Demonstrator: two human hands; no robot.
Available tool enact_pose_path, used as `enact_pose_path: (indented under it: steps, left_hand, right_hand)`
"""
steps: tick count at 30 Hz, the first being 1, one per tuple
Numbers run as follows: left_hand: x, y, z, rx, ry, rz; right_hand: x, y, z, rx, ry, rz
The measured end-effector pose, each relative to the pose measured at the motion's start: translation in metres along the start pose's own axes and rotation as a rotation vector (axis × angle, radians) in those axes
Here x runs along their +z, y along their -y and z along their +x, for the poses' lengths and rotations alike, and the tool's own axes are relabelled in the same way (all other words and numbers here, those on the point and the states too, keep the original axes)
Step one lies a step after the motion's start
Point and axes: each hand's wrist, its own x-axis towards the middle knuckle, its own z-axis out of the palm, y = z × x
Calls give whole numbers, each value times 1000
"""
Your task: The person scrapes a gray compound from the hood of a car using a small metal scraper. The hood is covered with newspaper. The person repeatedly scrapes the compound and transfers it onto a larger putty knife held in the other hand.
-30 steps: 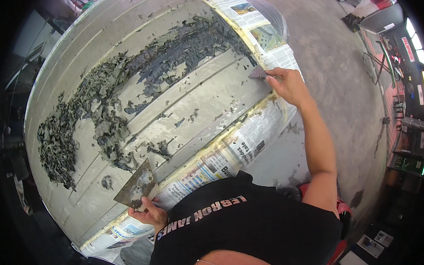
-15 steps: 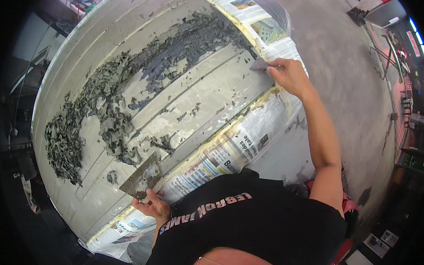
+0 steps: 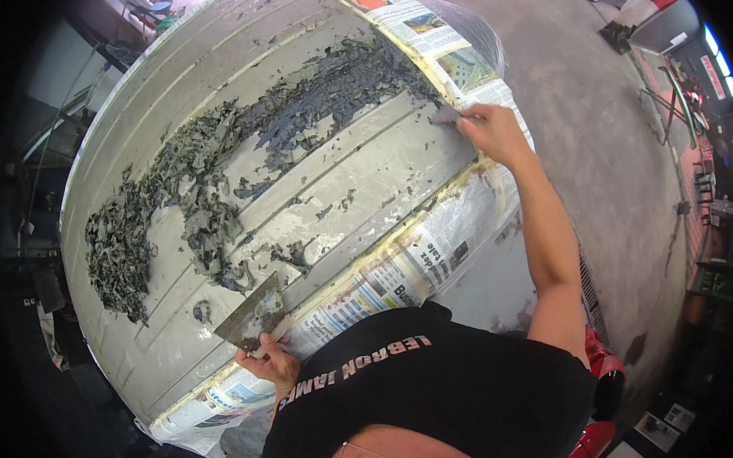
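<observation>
A wide ridged panel (image 3: 360,188), like a vehicle roof, lies before me in dull grey-beige. Dark, crumpled flakes of peeled paint (image 3: 119,257) cover much of its left side and sweep in a band to the far right. At the panel's right edge, my right hand (image 3: 497,137) pinches a small greyish scraper (image 3: 445,115), its blade against the surface by the masking. My left hand (image 3: 269,363), low at the near edge, grips a flat, smeared metal plate (image 3: 254,312) between thumb and fingers. The plate is tilted over the panel.
Taped newspaper (image 3: 381,282) and plastic film (image 3: 470,31) border the panel on the near and right sides. Concrete floor (image 3: 596,132) extends to the right. A green-and-dark metal stand (image 3: 681,107) is at the far right. Something red (image 3: 591,447) shows beside my torso.
The view has shifted slightly, so the panel appears a little lower and further right. My right hand has moved only a little at the panel edge. Both hands keep their holds.
</observation>
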Motion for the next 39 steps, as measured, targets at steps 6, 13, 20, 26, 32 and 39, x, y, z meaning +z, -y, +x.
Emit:
enact_pose_path:
  steps: [6, 13, 20, 26, 32, 39]
  left_hand:
    - [6, -4, 0, 9, 30, 66]
    - [4, -3, -2, 32, -1, 140]
    - [-2, -6, -5, 6, 14, 88]
    - [9, -7, -3, 62, -51, 98]
    - [1, -3, -4, 0, -32, 105]
    - [6, -3, -5, 5, -102, 107]
  right_hand:
    - [-12, 6, -21, 81, 74, -7]
    - [-10, 0, -1, 17, 65, -2]
    - [0, -11, 4, -82, 38, -14]
    - [-5, -14, 14, -93, 78, 13]
    - [-5, -1, 24, -40, 112, 46]
    - [-18, -6, -8, 27, 142, 16]
